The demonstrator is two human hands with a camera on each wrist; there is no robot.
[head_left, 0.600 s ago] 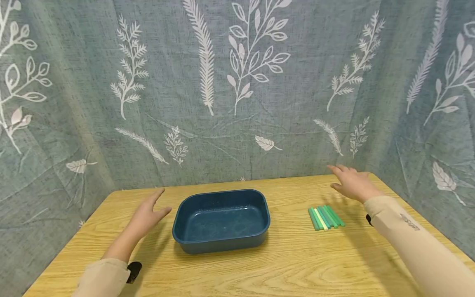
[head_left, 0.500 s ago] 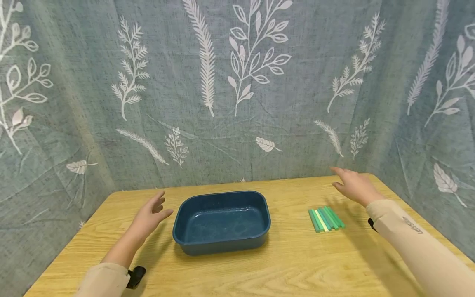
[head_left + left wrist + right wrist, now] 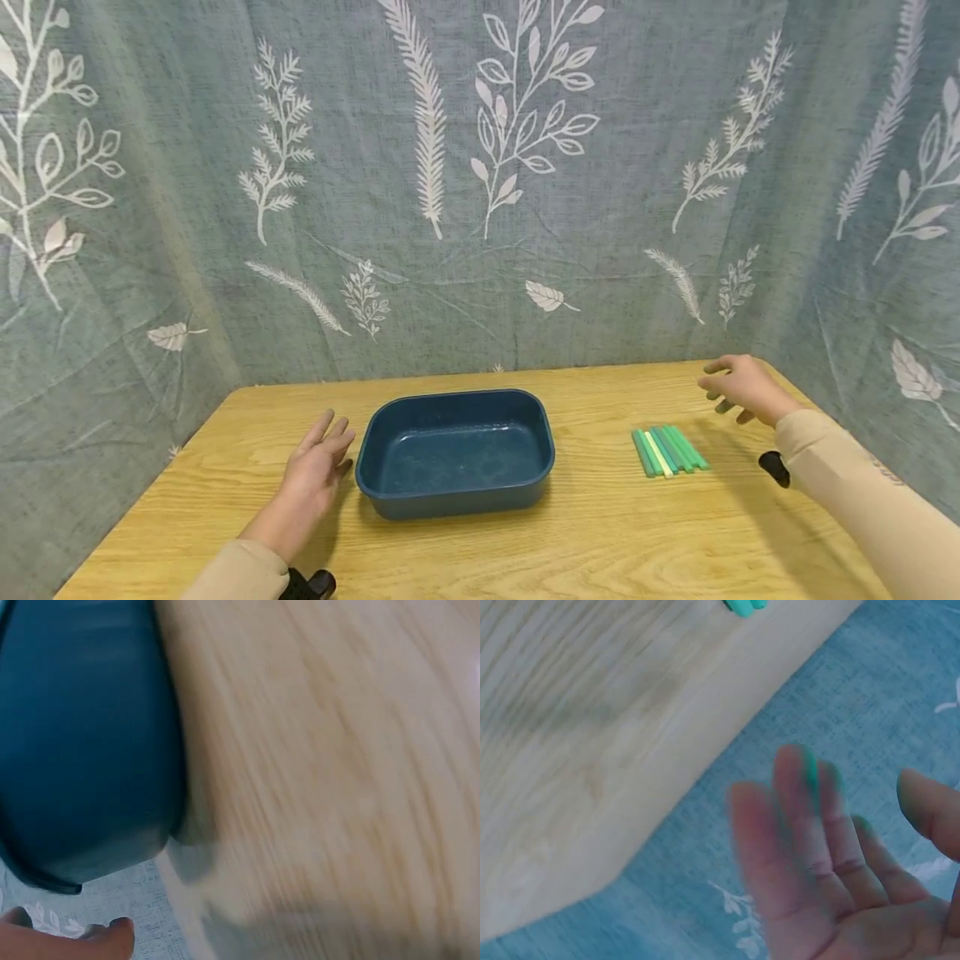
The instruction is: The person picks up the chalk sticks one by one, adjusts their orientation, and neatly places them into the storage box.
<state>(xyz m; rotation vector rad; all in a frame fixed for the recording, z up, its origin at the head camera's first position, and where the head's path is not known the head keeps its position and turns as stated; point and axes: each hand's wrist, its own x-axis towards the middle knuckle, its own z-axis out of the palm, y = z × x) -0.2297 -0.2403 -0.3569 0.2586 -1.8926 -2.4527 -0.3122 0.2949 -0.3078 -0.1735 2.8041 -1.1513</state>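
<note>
A dark blue rectangular tub [image 3: 454,498] stands upright on the wooden table. Just left of it hovers my left hand [image 3: 311,471], fingers spread and holding nothing. In the left wrist view, the tub's wall [image 3: 90,750] looms large, with part of the left hand [image 3: 67,945] at the bottom. To the tub's right lie several thin sticks [image 3: 670,451] side by side, in green, teal and pale yellow. My right hand [image 3: 750,390] hangs in the air beyond them to the right, its fingers loosely bent. The right wrist view shows that hand [image 3: 847,877] with nothing in it.
The wooden table [image 3: 480,560] ends at a back edge near a patterned grey-blue cloth [image 3: 450,317], which also hangs along both sides. A black wrist strap device [image 3: 774,468] sits under the right sleeve, and another [image 3: 309,585] under the left.
My left hand has turned and lowered slightly beside the tub. My right hand has shifted right and a little down, its fingers more bent. The tub and sticks stay put; the view has shifted slightly.
</note>
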